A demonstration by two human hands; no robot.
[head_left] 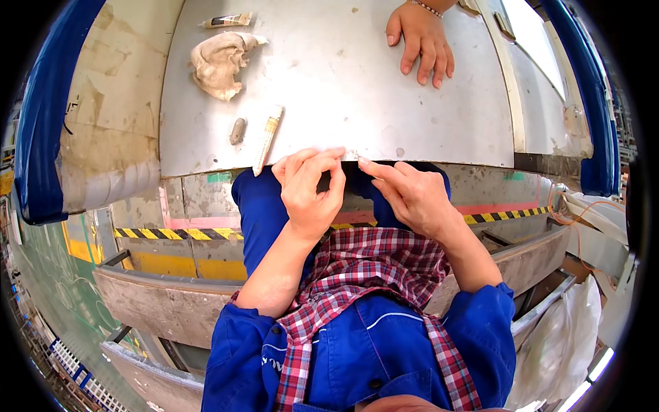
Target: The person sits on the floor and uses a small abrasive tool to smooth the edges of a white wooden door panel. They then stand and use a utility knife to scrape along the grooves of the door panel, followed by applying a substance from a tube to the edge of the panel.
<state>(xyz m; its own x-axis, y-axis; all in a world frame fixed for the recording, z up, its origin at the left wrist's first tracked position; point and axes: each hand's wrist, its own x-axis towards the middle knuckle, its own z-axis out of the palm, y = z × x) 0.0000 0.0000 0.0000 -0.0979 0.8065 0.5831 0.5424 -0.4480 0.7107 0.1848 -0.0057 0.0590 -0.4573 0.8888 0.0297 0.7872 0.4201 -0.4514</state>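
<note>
Both hands meet at the near edge of the pale metal tabletop. My left hand is closed in a pinch, thumb and index finger curved into a loop. Anything between its fingertips is too small to make out. Close by on the right, my right hand points its index finger at the table edge, fingertips apart, with no object visible in it. Left of my left hand, a slim whitish tube or stick overhangs the edge slightly. Beside it lies a small grey-brown rounded piece.
A crumpled beige cloth and a small squeeze tube lie at the far left. Another person's hand, with a beaded bracelet, rests flat at the far right. Blue-edged side panels flank the table; a wooden bench stands below.
</note>
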